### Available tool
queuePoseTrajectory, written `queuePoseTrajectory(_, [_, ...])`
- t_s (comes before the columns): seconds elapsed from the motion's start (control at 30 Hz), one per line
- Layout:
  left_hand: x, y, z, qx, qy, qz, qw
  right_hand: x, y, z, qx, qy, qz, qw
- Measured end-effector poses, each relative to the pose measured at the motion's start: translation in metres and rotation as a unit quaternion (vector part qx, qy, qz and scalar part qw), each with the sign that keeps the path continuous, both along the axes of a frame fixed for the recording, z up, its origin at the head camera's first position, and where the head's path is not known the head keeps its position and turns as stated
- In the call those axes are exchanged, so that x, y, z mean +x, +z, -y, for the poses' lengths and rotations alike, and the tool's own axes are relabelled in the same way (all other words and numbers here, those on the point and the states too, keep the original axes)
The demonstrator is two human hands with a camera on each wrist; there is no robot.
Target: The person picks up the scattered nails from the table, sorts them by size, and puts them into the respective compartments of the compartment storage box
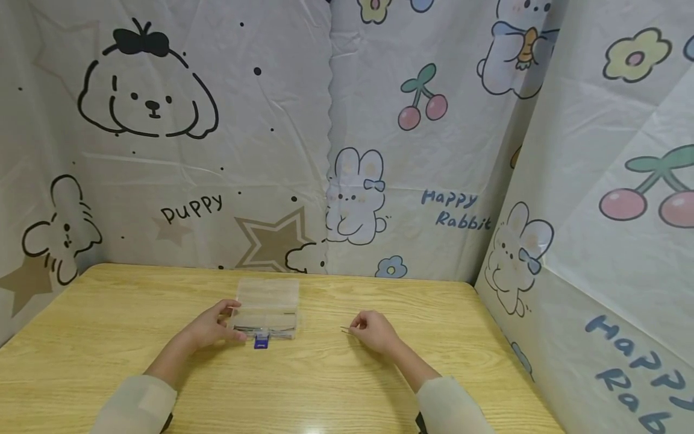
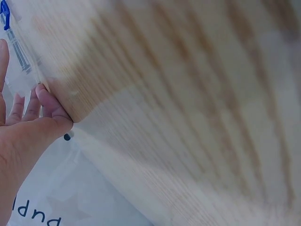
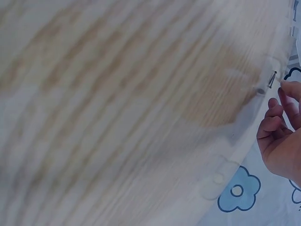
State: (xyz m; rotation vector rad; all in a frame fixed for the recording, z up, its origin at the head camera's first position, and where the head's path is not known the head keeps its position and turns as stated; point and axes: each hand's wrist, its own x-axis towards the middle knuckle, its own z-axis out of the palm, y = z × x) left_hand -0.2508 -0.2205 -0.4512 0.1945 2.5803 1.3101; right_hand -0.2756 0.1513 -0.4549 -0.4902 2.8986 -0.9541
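A clear plastic box sits on the table with its lid raised toward the back and a blue latch at its front. Thin metal nails lie inside, along the front. My left hand holds the box's left end, thumb at the front and fingers farther back; the left wrist view shows this hand beside the box. To the right of the box, my right hand pinches a couple of small metal nails between thumb and forefinger, their points too small to make out.
The wood-grain table stretches around both hands. Behind it and on both sides hang printed cloth sheets with cartoon animals, cherries and flowers, close to the table's edges.
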Motion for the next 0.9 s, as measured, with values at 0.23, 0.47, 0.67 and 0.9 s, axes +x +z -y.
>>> queuePoseTrajectory(0.23, [0.0012, 0.0013, 0.0004, 0.003, -0.006, -0.007, 1.0000, 0.0028, -0.0048, -0.0057, -0.005, 0.004, 0.015, 1.000])
queuePoseTrajectory(0.47, [0.0011, 0.0015, 0.0006, 0.009, -0.009, -0.005, 0.9999, 0.0035, -0.0072, -0.0084, -0.008, 0.003, 0.017, 1.000])
queuePoseTrajectory(0.67, [0.0016, 0.0016, 0.0006, 0.011, -0.008, -0.008, 0.9999, 0.0027, -0.0077, -0.0064, -0.008, 0.003, 0.016, 1.000])
queuePoseTrajectory(0.9, [0.0014, 0.0002, 0.0003, 0.012, -0.004, -0.004, 0.9999, 0.0020, -0.0097, -0.0033, 0.008, 0.005, 0.010, 1.000])
